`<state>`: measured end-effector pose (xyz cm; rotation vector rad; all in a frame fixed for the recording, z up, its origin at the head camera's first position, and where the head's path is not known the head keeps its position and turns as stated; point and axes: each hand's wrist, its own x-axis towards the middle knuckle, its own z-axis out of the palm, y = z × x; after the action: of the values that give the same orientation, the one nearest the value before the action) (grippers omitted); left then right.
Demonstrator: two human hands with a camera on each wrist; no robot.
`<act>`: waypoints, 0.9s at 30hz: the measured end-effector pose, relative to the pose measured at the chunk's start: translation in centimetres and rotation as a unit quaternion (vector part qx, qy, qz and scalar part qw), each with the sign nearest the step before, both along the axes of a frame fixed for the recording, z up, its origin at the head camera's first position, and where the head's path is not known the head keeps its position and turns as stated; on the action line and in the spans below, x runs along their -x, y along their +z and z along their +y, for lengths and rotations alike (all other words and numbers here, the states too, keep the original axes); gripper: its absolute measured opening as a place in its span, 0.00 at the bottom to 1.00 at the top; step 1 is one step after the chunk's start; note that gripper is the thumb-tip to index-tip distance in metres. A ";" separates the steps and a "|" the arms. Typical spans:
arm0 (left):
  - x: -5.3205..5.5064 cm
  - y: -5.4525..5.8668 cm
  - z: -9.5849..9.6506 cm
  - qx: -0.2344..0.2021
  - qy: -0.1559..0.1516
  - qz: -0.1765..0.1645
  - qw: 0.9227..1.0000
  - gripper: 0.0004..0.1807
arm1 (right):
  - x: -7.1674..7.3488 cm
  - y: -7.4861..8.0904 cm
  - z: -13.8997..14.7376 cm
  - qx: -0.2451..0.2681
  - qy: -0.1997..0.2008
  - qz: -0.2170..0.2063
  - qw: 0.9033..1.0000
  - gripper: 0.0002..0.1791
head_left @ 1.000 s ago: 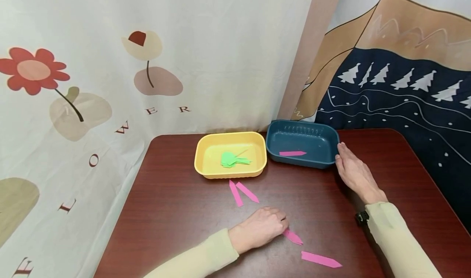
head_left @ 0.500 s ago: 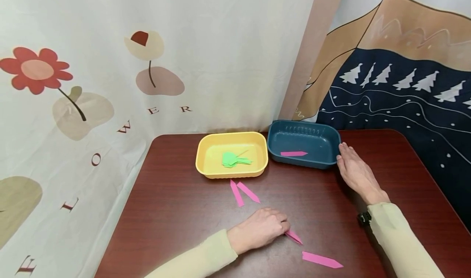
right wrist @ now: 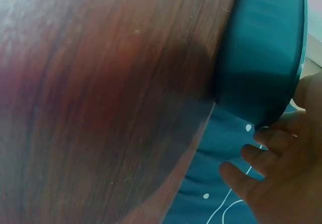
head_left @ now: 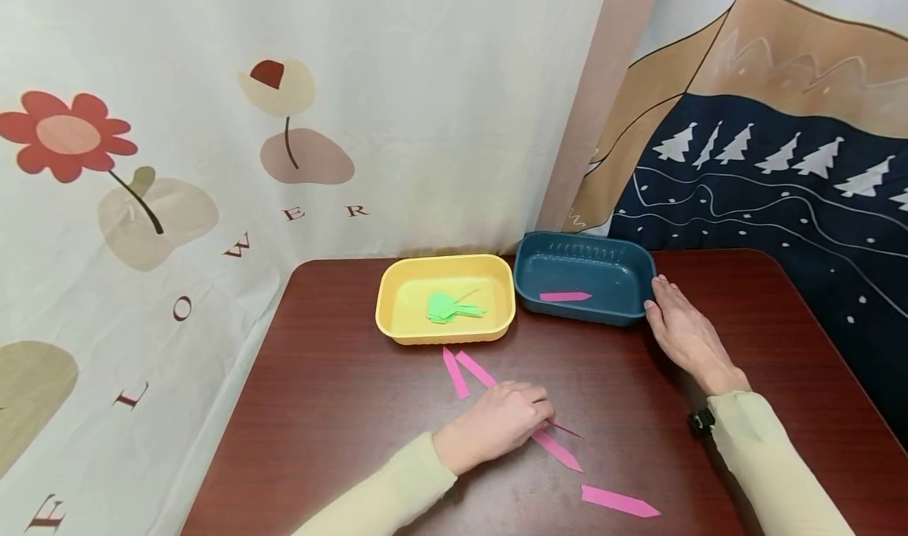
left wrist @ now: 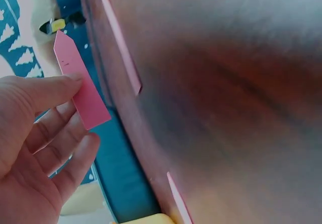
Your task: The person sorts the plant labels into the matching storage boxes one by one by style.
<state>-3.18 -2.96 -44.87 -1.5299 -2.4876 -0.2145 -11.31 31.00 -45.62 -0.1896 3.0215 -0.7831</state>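
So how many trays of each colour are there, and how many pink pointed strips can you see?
Yellow tray: 1
Blue tray: 1
Pink pointed strips: 6 (4 on the table, 1 in the blue tray, 1 in the left hand)
Total: 8

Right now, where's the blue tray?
In the head view, the blue tray sits at the far edge of the table, just right of the yellow tray, with the right hand against its right end.

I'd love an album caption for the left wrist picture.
Left hand pinching a pointed pink strip, with two more pink strips visible on the dark reddish table.
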 end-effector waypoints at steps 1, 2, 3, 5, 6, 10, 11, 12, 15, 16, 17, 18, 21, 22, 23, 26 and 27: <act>0.2 0.1 0.0 -0.001 0.003 0.000 1.000 0.02 | 0.0 0.0 -0.1 0.000 0.000 0.000 1.000 0.35; 0.4 0.3 0.0 -0.002 0.005 -0.003 1.000 0.01 | 0.0 0.0 -0.1 -0.001 0.000 0.001 1.000 0.35; 0.6 0.4 0.0 -0.001 0.009 -0.005 1.000 0.01 | 0.1 -0.1 -0.1 0.000 0.000 0.002 1.000 0.35; 1.2 0.7 0.0 -0.001 0.017 -0.014 1.000 0.00 | 0.1 -0.1 -0.1 -0.002 0.000 0.003 1.000 0.35; 1.4 0.9 0.1 0.000 0.022 -0.018 1.000 0.01 | 0.1 -0.1 -0.2 -0.002 0.000 0.003 1.000 0.35; 2.8 1.8 0.3 -0.004 0.042 -0.040 0.998 0.03 | 0.1 -0.2 -0.3 -0.001 -0.003 0.000 1.000 0.35; 3.2 2.1 0.4 -0.007 0.048 -0.047 0.998 0.03 | 0.1 -0.2 -0.4 0.001 -0.004 -0.001 1.000 0.35; 3.7 2.4 0.4 -0.010 0.052 -0.049 0.997 0.03 | 0.1 -0.2 -0.4 0.002 -0.005 -0.002 1.000 0.35; 5.1 3.3 0.5 -0.026 0.068 -0.058 0.996 0.05 | 0.1 -0.3 -0.6 0.005 -0.006 0.000 1.000 0.35; 5.6 3.6 0.5 -0.030 0.074 -0.061 0.995 0.05 | 0.1 -0.3 -0.6 0.005 -0.006 0.002 1.000 0.35; 6.1 3.9 0.5 -0.033 0.080 -0.065 0.994 0.06 | 0.2 -0.3 -0.6 0.005 -0.006 0.002 1.000 0.35; 6.5 4.2 0.6 -0.036 0.085 -0.067 0.994 0.06 | 0.2 -0.3 -0.6 0.005 -0.006 0.003 1.000 0.35; 7.9 4.8 0.9 -0.042 0.107 -0.074 0.991 0.06 | 0.2 -0.3 -0.6 0.006 -0.003 0.001 1.000 0.35; 8.3 5.0 1.1 -0.044 0.113 -0.074 0.990 0.06 | 0.2 -0.3 -0.5 0.005 -0.003 0.000 1.000 0.35; 8.7 5.1 1.3 -0.048 0.119 -0.075 0.989 0.06 | 0.2 -0.3 -0.5 0.006 -0.003 0.000 1.000 0.35; 10.1 5.2 2.2 -0.057 0.137 -0.067 0.987 0.07 | 0.1 -0.2 -0.3 0.007 -0.007 -0.001 1.000 0.35; 10.5 5.2 2.6 -0.060 0.143 -0.066 0.986 0.07 | 0.1 -0.2 -0.2 0.008 -0.008 -0.002 1.000 0.35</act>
<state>-13.65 -0.37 -39.70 -1.1298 -2.7044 -0.4201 -11.38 30.76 -45.84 -0.1635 3.0187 -0.8074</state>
